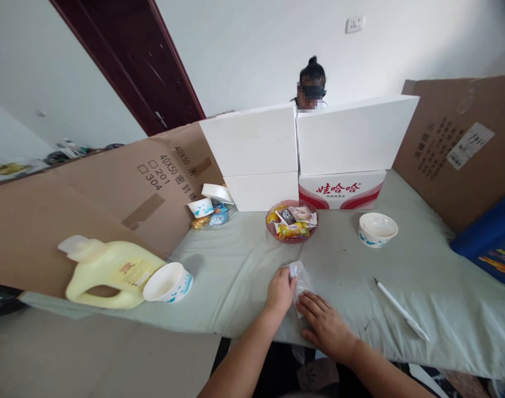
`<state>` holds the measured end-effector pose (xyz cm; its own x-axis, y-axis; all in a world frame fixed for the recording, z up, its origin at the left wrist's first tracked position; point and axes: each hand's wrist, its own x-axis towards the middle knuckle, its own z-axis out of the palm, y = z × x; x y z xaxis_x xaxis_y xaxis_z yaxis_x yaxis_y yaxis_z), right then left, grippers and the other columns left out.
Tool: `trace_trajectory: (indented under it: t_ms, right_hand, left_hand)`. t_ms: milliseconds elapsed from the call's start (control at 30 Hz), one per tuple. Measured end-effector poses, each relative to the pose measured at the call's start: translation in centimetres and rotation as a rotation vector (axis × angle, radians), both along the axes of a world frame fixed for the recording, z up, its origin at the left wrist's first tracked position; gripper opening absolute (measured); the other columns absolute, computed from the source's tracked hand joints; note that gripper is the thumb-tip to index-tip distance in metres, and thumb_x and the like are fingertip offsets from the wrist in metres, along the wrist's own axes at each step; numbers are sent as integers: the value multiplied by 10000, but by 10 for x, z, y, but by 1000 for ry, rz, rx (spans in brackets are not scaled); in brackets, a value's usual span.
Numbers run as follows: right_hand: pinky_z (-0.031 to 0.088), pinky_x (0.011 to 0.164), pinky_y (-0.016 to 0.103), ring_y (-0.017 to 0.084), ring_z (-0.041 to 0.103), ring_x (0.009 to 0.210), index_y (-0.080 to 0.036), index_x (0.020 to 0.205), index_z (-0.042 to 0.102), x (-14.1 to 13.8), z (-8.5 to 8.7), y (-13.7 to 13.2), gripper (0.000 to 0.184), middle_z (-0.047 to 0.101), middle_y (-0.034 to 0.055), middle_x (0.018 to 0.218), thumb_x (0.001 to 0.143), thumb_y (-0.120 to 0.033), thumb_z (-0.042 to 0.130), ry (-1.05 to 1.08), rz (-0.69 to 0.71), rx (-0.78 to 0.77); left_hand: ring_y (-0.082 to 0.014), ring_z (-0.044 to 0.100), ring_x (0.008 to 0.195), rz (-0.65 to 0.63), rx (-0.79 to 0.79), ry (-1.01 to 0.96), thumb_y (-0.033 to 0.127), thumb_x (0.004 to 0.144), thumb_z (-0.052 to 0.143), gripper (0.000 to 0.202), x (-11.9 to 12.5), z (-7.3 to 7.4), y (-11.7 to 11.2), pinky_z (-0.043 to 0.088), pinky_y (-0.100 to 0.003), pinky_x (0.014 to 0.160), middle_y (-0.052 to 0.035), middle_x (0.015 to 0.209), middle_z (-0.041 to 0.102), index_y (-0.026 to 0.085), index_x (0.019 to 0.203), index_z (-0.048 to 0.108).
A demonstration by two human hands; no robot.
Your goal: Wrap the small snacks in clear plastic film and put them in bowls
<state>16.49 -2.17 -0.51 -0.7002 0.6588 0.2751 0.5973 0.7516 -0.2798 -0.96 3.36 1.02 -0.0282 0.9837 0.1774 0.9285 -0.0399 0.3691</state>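
Note:
A small clear plastic bag [302, 273] lies on the cloth near the table's front edge. My left hand [280, 292] is closed on its upper left side, thumb and fingers pinching the plastic. Flat across its lower right part rests my right hand [327, 327], fingers stretched out. Beyond both hands stands a pink bowl [272, 233] of wrapped snacks. A white pen [401, 309] lies to the right of my right hand.
A yellow jug [107, 273] lies on its side at left, beside a tilted paper bowl [175, 284]. More paper bowls [377, 229] stand farther back. White boxes [252, 143] and cardboard [90, 188] wall the table. A blue bottle [493, 237] leans right; a person [312, 77] is behind.

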Motion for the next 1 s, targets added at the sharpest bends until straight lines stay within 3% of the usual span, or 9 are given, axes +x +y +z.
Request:
trace_trajectory:
  t_ms: [67,133,200,300,467,567,700,867,1000]
  right_hand:
    - [355,1095,438,278,402,1334,-161,1357,493,0,-6,-3,559,495,118,1414,828,-284,622,-31,1,-20]
    - [345,1104,440,278,383,1349,-163,1368,483,1,-9,-3,565,478,116,1431,830,-270,618,-32,-8,-23]
    - [357,1096,443,280,404,1334,-172,1353,500,1,-10,-2,537,499,110,1413,837,-271,611,-11,-14,-13]
    - [402,1061,419,247,476,1276,-207,1321,529,1,-9,2,441,575,83,1332,880,-213,543,59,-2,32]
    - [454,999,395,225,512,1223,-183,1243,559,12,2,-2,365,637,80,1210,895,-119,471,177,-27,150]
    - [452,974,425,252,550,1137,-182,1172,582,24,13,-12,326,649,86,1142,849,-218,605,174,-28,111]
    - [426,972,444,261,549,1067,-187,1127,588,35,15,-24,429,639,78,1091,757,-343,739,130,8,23]
    - [436,914,397,215,556,944,-209,940,612,32,4,-33,200,636,32,971,780,-264,719,108,-34,-32]
    - [408,962,401,214,540,1033,-197,885,585,26,8,-34,54,626,46,1003,843,-163,589,140,2,-36]
  left_hand:
    - [-218,622,868,64,51,13,134,862,565,194,-7,5,3,478,-319,740,-101,1020,605,141,1055,584]
    - [-230,605,899,1,152,26,106,878,503,203,-13,10,2,486,-350,765,-111,1028,590,143,1059,586]
    - [-219,590,928,-218,224,29,103,889,474,188,-13,13,-4,489,-360,819,-79,973,602,177,978,622]
    - [-203,575,961,-500,190,19,125,867,544,153,-7,13,-14,486,-352,877,-35,949,622,217,922,653]
    - [-225,521,1069,-545,112,-47,108,861,550,245,1,7,-28,457,-405,948,-52,1070,612,218,1059,642]
    - [-239,490,1137,-626,75,-87,122,855,552,297,4,7,-36,422,-427,1004,-56,1114,608,220,1130,609]
    - [-229,499,1149,-751,12,-154,117,824,568,408,10,10,-45,413,-414,1028,-55,1164,612,200,1222,534]
    - [-205,504,1144,-710,40,-164,94,866,506,241,9,10,-43,414,-402,1037,-46,1127,620,207,1051,612]
    - [-231,489,1181,-654,55,-134,147,868,546,173,2,9,-38,421,-433,1025,-63,1143,610,205,1003,636]
